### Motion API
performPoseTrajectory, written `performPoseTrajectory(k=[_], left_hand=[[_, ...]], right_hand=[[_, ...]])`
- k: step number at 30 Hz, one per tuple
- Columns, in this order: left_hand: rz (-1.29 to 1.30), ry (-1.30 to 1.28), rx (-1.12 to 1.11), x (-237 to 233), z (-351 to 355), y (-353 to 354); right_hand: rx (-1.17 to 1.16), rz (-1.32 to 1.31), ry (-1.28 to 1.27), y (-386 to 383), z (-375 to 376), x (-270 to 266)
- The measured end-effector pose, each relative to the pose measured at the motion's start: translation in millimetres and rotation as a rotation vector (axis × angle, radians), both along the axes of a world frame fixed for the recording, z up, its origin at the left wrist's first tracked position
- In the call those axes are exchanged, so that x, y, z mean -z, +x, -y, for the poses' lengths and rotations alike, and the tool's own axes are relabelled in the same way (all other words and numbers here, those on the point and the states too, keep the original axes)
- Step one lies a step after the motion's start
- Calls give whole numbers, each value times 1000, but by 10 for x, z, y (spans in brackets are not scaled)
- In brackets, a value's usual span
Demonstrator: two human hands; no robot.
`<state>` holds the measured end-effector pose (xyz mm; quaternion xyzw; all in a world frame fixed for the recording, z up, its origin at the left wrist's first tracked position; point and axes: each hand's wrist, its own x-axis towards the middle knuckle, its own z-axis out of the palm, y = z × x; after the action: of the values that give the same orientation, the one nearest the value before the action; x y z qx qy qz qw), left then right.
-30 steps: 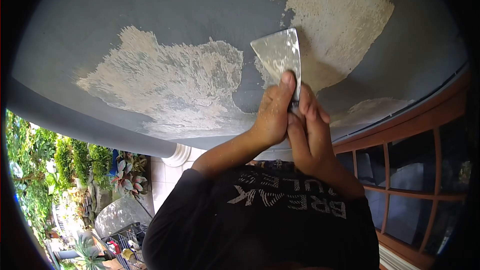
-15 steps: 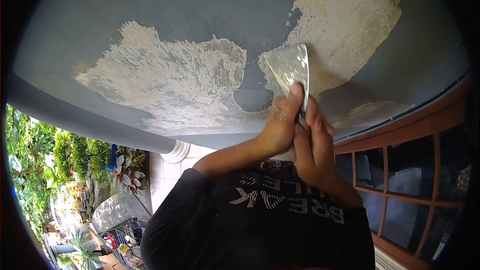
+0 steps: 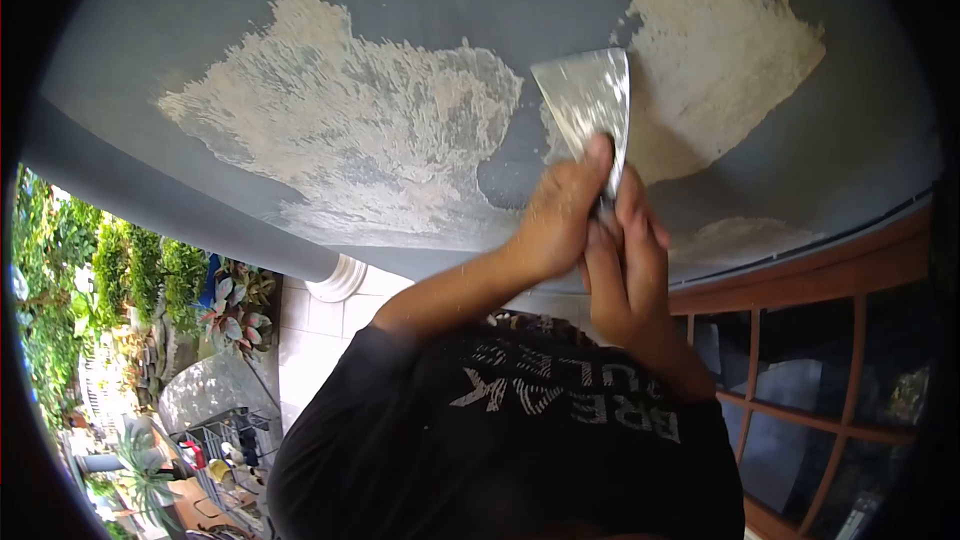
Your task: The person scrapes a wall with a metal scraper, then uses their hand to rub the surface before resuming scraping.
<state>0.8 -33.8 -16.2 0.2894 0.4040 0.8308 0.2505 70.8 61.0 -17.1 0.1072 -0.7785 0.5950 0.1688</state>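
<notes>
My left hand (image 3: pixel 563 215) and my right hand (image 3: pixel 632 265) are closed together round the handle of a putty knife, my left thumb pressed near the base of its blade. The wide metal blade (image 3: pixel 590 95) points up and lies over the grey painted surface (image 3: pixel 450 0), its right part beside a rough pale patch (image 3: pixel 720 60). To the left is another scraped, streaky patch (image 3: pixel 370 130). A rounded grey area (image 3: pixel 510 165) lies between the two patches. My hands hide most of the handle.
A smaller pale patch (image 3: pixel 745 238) is at the lower right, above a wooden-framed window (image 3: pixel 790 380). At left, a grey beam (image 3: pixel 200 200) leads to a white column (image 3: pixel 338 278). Plants (image 3: pixel 145 270) and a wire basket (image 3: pixel 225 450) with items stand lower left.
The view has shifted, so the patches sit higher and further right. Both hands and the putty knife appear slightly higher, with the blade a little further left relative to the right patch. The grip is unchanged.
</notes>
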Motion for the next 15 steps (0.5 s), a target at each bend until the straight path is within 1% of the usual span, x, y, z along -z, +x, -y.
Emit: performPoseTrajectory(k=[1, 2, 4, 5, 7, 9, 12, 13, 14, 15], left_hand=[[-34, 22, 24, 48, -17, 40], [37, 63, 46, 150, -62, 109], [188, -34, 35, 189, -78, 125], [187, -42, 20, 172, -63, 120], [179, -62, -1, 90, -34, 94], [180, -28, 5, 119, -62, 80], [163, -2, 51, 175, -92, 147], [144, 5, 72, 174, -103, 145], [130, 27, 48, 165, -110, 115], [120, 46, 27, 158, -114, 72]], right_hand=[[-12, 71, -56, 126, 8, 1], [-26, 145, -110, 228, 8, 9], [-38, 185, -156, 201, -10, 52], [-33, 148, -154, 140, -12, 143], [-28, 115, -108, 114, -32, 159], [-33, 96, -62, 99, -67, 180], [-22, 195, -124, 225, -52, 58], [-7, 174, -86, 211, -57, 53], [10, 152, -49, 196, -63, 46], [36, 71, 63, 118, -88, 118]])
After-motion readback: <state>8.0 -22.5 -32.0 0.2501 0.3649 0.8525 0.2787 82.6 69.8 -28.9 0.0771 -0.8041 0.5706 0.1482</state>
